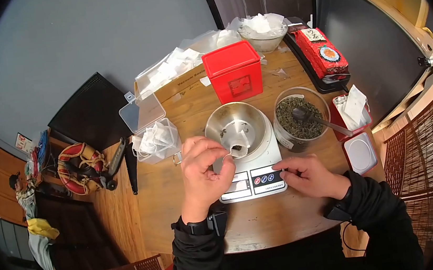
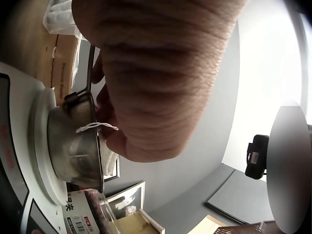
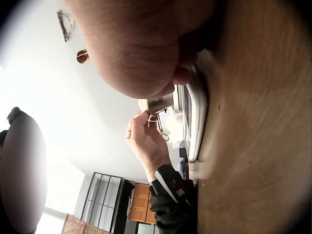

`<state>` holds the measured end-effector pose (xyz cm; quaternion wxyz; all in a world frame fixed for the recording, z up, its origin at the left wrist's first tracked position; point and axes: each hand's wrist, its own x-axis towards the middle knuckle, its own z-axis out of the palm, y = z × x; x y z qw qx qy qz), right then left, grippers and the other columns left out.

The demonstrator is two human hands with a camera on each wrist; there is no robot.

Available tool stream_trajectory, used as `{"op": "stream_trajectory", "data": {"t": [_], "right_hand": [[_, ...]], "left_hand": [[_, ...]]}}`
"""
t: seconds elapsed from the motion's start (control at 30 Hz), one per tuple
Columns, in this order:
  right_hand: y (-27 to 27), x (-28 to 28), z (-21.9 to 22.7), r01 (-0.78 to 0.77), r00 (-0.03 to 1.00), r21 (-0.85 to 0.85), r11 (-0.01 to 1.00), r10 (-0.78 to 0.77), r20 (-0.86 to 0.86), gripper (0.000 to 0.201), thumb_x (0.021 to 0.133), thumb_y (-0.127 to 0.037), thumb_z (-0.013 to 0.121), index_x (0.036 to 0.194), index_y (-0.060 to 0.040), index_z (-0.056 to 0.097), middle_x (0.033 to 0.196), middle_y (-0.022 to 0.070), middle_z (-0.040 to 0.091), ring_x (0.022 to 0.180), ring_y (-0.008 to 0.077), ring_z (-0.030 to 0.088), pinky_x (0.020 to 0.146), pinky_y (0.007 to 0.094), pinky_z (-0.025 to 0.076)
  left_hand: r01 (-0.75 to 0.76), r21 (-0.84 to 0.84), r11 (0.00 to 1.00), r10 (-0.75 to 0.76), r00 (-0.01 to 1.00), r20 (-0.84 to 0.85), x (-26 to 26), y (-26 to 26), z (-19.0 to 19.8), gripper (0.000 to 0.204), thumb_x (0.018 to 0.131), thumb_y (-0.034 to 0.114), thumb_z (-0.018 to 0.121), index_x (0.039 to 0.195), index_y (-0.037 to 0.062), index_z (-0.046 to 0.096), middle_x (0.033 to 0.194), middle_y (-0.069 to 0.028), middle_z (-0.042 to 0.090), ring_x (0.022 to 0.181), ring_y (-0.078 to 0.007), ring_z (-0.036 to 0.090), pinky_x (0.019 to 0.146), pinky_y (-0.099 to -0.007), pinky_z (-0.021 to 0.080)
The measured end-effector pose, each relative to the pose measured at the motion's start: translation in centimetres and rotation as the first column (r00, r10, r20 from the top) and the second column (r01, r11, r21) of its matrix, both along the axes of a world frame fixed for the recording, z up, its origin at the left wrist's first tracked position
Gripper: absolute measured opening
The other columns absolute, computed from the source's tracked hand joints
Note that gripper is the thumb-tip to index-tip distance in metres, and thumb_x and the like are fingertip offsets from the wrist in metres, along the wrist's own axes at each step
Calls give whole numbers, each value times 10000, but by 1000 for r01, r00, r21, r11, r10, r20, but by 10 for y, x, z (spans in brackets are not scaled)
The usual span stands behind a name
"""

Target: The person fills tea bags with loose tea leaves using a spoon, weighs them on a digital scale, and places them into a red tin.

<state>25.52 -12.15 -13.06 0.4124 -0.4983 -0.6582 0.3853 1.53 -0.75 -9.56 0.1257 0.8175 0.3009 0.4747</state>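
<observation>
My left hand [image 1: 201, 163] pinches the edge of a small white tea bag [image 1: 239, 142] at the near rim of a metal bowl [image 1: 219, 121]. Dark tea leaves show in the bag's mouth, and a few lie loose in the bowl. The bowl stands on a white kitchen scale [image 1: 267, 153]. In the left wrist view a twisted white string [image 2: 97, 125] hangs from the fingers beside the bowl's wall. My right hand [image 1: 313, 177] holds nothing; its extended index finger touches the scale's right edge near the buttons. The right wrist view hides most of its fingers.
Right of the scale stands a clear tub [image 1: 279, 128] of tea leaves with a dark spoon [image 1: 312, 117]. A red tin [image 1: 233, 72] is behind the bowl. At left, a plastic box [image 1: 156, 141] holds white tea bags. An open red case [image 1: 361, 154] lies far right.
</observation>
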Motion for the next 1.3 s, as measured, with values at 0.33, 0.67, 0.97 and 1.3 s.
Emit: {"op": "stream_trajectory", "data": {"t": [0.33,0.67,0.97,1.3], "right_hand": [[2,2,-1,15,999,32,999,-17,49,212,907,-37,633,1112,-15,682,625,62,576,527,83,502,504,277,419],[2,2,-6,23,999,34,999,-23,28,212,896,-41,639,1102,-16,683,608,68,577,514,94,512,505,285,426],[3,3,-7,11,999,17,1000,-11,36,226,890,-41,642,1111,-5,675,639,80,611,538,105,561,517,284,448],[3,5,-16,4,1000,42,999,-5,10,226,873,-62,662,1093,-14,679,642,81,610,531,134,565,514,307,452]], "left_hand": [[9,-8,1000,-10,997,-75,0,-5,15,205,643,45,797,830,32,714,826,-87,670,875,-291,587,777,-378,480],[-39,-8,999,39,999,-24,7,-3,5,79,767,27,759,833,25,716,767,-82,660,821,-294,586,762,-384,468],[-30,-347,937,244,767,593,-3,5,-2,102,998,107,613,993,7,593,824,-40,644,703,-95,599,669,-207,475],[-275,-388,880,463,682,566,-77,44,-6,153,1000,152,609,953,6,602,847,-60,660,725,-102,651,589,-207,496]]}}
